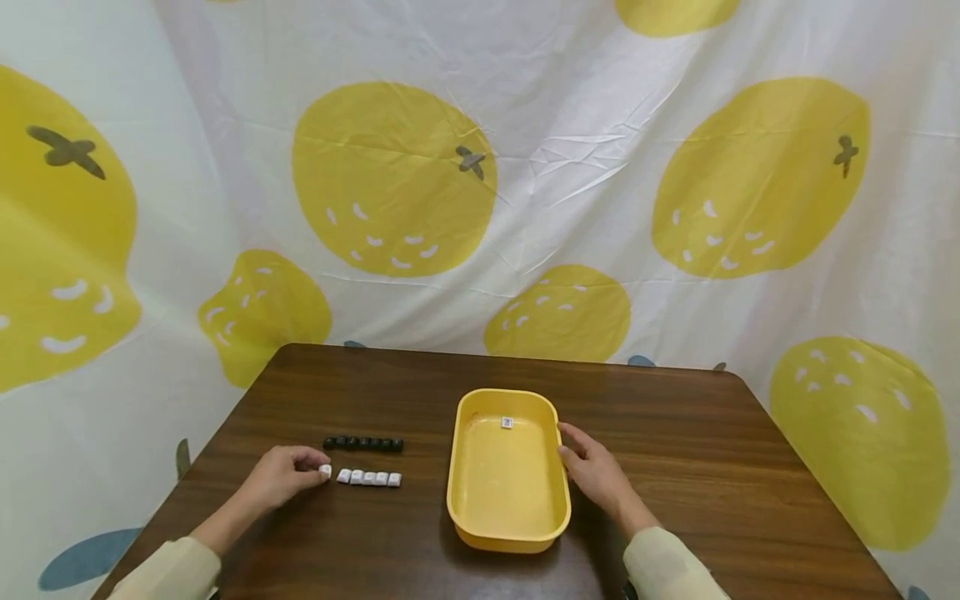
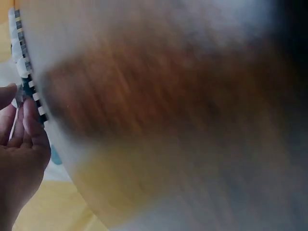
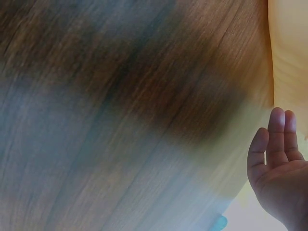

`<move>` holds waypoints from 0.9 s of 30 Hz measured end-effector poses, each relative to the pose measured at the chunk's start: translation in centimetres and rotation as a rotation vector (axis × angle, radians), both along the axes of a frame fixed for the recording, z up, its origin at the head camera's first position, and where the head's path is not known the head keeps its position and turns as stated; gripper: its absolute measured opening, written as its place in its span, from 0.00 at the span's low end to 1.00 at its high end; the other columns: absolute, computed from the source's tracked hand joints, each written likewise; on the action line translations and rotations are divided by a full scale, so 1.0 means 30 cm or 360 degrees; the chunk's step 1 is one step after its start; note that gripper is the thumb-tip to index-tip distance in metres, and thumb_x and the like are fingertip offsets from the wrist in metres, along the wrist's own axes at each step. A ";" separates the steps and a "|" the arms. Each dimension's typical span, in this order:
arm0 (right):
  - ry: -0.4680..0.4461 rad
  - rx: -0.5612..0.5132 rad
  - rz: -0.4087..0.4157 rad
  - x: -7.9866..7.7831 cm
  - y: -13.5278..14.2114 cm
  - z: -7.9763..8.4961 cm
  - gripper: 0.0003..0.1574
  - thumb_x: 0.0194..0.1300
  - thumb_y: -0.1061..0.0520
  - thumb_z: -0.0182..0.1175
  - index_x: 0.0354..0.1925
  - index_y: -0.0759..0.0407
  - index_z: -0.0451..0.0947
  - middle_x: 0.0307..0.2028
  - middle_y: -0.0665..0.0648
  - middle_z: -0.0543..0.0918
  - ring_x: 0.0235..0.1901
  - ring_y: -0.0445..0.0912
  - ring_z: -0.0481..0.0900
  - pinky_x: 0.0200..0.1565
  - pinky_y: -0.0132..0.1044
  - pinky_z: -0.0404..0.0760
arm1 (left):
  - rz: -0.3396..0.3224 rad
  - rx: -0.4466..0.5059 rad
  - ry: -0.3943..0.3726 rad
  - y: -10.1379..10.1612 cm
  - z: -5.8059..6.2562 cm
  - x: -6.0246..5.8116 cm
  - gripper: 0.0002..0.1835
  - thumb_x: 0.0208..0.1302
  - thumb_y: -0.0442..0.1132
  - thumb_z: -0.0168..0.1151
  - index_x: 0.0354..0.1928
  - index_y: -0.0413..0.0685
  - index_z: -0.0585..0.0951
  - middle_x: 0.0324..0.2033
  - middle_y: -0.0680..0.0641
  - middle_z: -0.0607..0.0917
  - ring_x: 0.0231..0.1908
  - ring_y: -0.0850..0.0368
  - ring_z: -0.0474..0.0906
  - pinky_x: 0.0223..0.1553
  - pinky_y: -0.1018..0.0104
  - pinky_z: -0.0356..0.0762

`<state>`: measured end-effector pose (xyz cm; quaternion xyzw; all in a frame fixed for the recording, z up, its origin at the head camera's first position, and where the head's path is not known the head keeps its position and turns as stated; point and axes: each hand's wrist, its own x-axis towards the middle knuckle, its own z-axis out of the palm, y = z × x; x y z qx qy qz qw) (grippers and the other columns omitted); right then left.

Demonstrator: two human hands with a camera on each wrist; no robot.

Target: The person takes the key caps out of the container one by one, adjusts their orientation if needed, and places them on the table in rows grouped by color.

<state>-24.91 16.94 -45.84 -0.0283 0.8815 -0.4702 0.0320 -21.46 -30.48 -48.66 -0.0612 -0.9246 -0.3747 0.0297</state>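
Observation:
My left hand (image 1: 279, 477) pinches a small white keycap (image 1: 325, 471) between thumb and fingers, at the left end of a row of white keycaps (image 1: 370, 478). Behind them, black keycaps (image 1: 364, 444) stand in a parallel row. My right hand (image 1: 596, 471) rests at the right side of a yellow tray (image 1: 510, 540), its fingertips against the rim. Inside the tray, near its far end, lies a small white square piece (image 1: 507, 422) with a dark middle. In the right wrist view, the fingers (image 3: 276, 137) look straight.
The brown wooden table (image 1: 697, 450) has rounded far corners. A white cloth (image 1: 570, 192) with yellow lemons hangs behind it and along both sides. Both wrist views are mostly filled by blurred table surface.

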 end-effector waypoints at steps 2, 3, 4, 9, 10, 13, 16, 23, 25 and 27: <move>0.0002 -0.0005 0.0000 0.001 0.001 0.000 0.29 0.74 0.57 0.54 0.70 0.57 0.67 0.35 0.58 0.81 0.34 0.48 0.80 0.42 0.46 0.80 | -0.0022 -0.0019 0.0036 0.002 -0.008 -0.005 0.08 0.56 0.38 0.73 0.38 0.44 0.87 0.34 0.52 0.84 0.35 0.58 0.78 0.37 0.60 0.75; 0.0004 -0.0006 0.0003 0.003 0.001 0.000 0.28 0.74 0.57 0.54 0.70 0.58 0.67 0.35 0.58 0.81 0.33 0.48 0.80 0.42 0.46 0.80 | -0.0031 -0.0025 0.0050 0.003 -0.012 -0.008 0.08 0.56 0.37 0.73 0.38 0.44 0.87 0.34 0.52 0.84 0.35 0.58 0.77 0.37 0.60 0.74; 0.0008 -0.0008 0.0006 0.003 0.001 0.001 0.28 0.74 0.57 0.54 0.70 0.58 0.67 0.35 0.58 0.81 0.34 0.48 0.80 0.42 0.46 0.80 | -0.0029 -0.0034 0.0054 0.003 -0.016 -0.010 0.08 0.56 0.37 0.73 0.37 0.44 0.87 0.34 0.52 0.84 0.35 0.58 0.77 0.37 0.60 0.74; 0.0010 -0.0007 0.0009 0.004 0.001 0.001 0.29 0.74 0.57 0.55 0.70 0.57 0.67 0.35 0.58 0.81 0.33 0.48 0.80 0.42 0.47 0.80 | -0.0041 -0.0064 0.0018 0.005 -0.020 -0.019 0.07 0.57 0.34 0.72 0.38 0.42 0.88 0.34 0.49 0.85 0.36 0.56 0.78 0.38 0.58 0.75; 0.0008 -0.0006 0.0008 0.003 0.001 0.000 0.29 0.74 0.57 0.55 0.71 0.57 0.67 0.35 0.58 0.80 0.33 0.48 0.80 0.42 0.46 0.80 | -0.0046 -0.0070 0.0012 0.005 -0.019 -0.021 0.07 0.57 0.34 0.72 0.38 0.41 0.88 0.34 0.49 0.86 0.36 0.55 0.78 0.38 0.57 0.75; 0.0003 -0.0002 0.0010 0.000 0.003 0.000 0.29 0.75 0.56 0.54 0.71 0.57 0.67 0.33 0.57 0.79 0.33 0.48 0.80 0.41 0.46 0.79 | -0.0043 -0.0087 0.0008 0.008 -0.018 -0.024 0.07 0.56 0.33 0.71 0.37 0.42 0.88 0.34 0.48 0.87 0.37 0.54 0.79 0.40 0.55 0.75; -0.0004 0.0002 0.0006 0.001 0.004 0.001 0.29 0.75 0.56 0.54 0.71 0.57 0.67 0.33 0.57 0.79 0.33 0.48 0.80 0.42 0.46 0.80 | -0.0055 -0.0083 0.0015 0.011 -0.018 -0.025 0.06 0.56 0.33 0.72 0.37 0.42 0.88 0.34 0.49 0.86 0.36 0.55 0.79 0.39 0.56 0.75; 0.0010 -0.0005 0.0005 0.003 0.006 0.002 0.29 0.75 0.56 0.54 0.70 0.57 0.67 0.37 0.58 0.81 0.34 0.49 0.81 0.43 0.48 0.80 | -0.0088 -0.0060 0.0021 0.017 -0.024 -0.024 0.09 0.55 0.35 0.73 0.38 0.42 0.87 0.31 0.51 0.85 0.35 0.57 0.78 0.37 0.59 0.75; 0.0012 -0.0003 0.0005 0.004 0.005 0.003 0.29 0.75 0.56 0.54 0.70 0.57 0.67 0.38 0.59 0.82 0.34 0.49 0.81 0.44 0.48 0.80 | -0.0080 -0.0042 0.0015 0.018 -0.025 -0.023 0.10 0.55 0.35 0.73 0.39 0.41 0.87 0.30 0.52 0.84 0.34 0.58 0.77 0.36 0.61 0.74; 0.0005 -0.0002 0.0003 0.003 0.004 0.002 0.29 0.75 0.56 0.54 0.71 0.56 0.67 0.40 0.60 0.82 0.34 0.49 0.82 0.45 0.49 0.80 | -0.0065 -0.0025 0.0004 0.019 -0.022 -0.022 0.11 0.55 0.35 0.73 0.40 0.40 0.86 0.30 0.53 0.84 0.33 0.58 0.77 0.35 0.61 0.74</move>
